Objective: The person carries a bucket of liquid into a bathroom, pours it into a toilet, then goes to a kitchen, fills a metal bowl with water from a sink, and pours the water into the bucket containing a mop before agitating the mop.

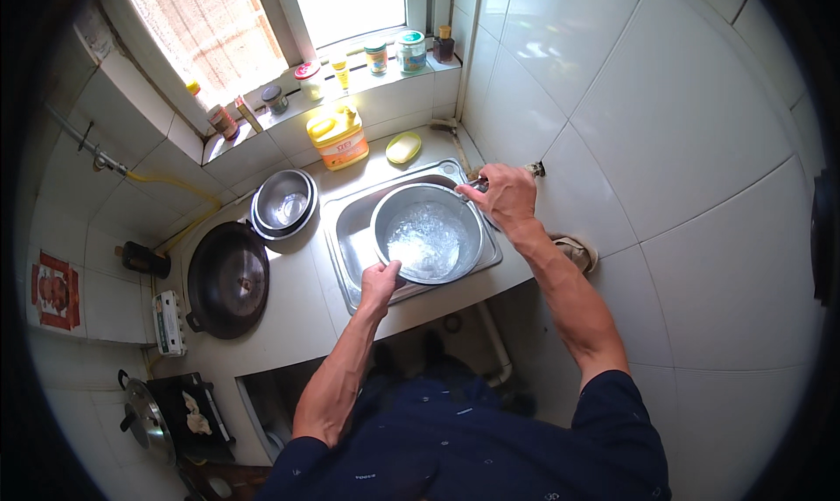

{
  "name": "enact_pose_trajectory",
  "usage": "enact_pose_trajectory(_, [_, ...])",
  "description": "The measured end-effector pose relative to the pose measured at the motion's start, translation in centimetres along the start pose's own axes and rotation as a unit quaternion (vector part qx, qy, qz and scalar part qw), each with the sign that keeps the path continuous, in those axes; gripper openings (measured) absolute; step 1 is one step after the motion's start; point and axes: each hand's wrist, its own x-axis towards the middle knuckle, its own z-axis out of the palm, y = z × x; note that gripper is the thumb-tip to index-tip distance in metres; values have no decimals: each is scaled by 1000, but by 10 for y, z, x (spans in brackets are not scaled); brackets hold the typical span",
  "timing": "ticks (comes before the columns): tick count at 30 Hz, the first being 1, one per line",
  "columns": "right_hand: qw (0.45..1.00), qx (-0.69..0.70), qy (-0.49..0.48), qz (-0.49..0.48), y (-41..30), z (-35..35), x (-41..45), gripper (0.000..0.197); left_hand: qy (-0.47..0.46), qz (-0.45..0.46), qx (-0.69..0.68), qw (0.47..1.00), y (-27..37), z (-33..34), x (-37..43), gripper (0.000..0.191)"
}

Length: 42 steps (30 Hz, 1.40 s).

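A round metal basin (428,233) with rippling water in it sits over the stainless steel sink (348,235), covering its right part. My left hand (380,284) grips the basin's near left rim, thumb on top. At the upper right, my right hand (505,196) is closed around a metal fitting by the wall, which looks like the faucet; the fingers hide most of it. Beyond the sink, a bar of soap (403,148) lies in a green dish, beside a yellow plastic jug (338,137).
Left of the sink are nested metal bowls (284,202) and a dark wok (228,280). Jars (411,51) line the windowsill. A lidded pot (147,416) stands on the stove at lower left. A tiled wall (590,107) closes the right side, with a white drainpipe (495,343) below the counter.
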Motion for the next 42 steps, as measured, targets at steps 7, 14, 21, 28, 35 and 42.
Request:
enact_pose_trajectory(7, [1000, -3, 21, 22, -6, 5, -5, 46, -3, -11, 28, 1000, -4, -25, -6, 18])
enact_pose_trajectory(14, [974, 96, 86, 187, -25, -23, -68, 38, -48, 2, 26, 999, -1, -76, -29, 20])
enact_pose_trajectory(21, [841, 81, -133, 519, -77, -20, -404, 45, -147, 17, 102, 984, 15, -118, -58, 24])
enact_pose_trajectory(28, [405, 89, -438, 798, -325, -122, -728, 48, -301, 20, 172, 938, -8, -121, -97, 25])
enact_pose_trajectory(35, [540, 142, -402, 726, -507, -168, -812, 31, -491, -5, 278, 825, -65, -62, -179, 24])
enact_pose_trajectory(42, [269, 237, -4, 933, -596, -89, -921, 36, -603, -95, 289, 738, -170, 43, -338, 22])
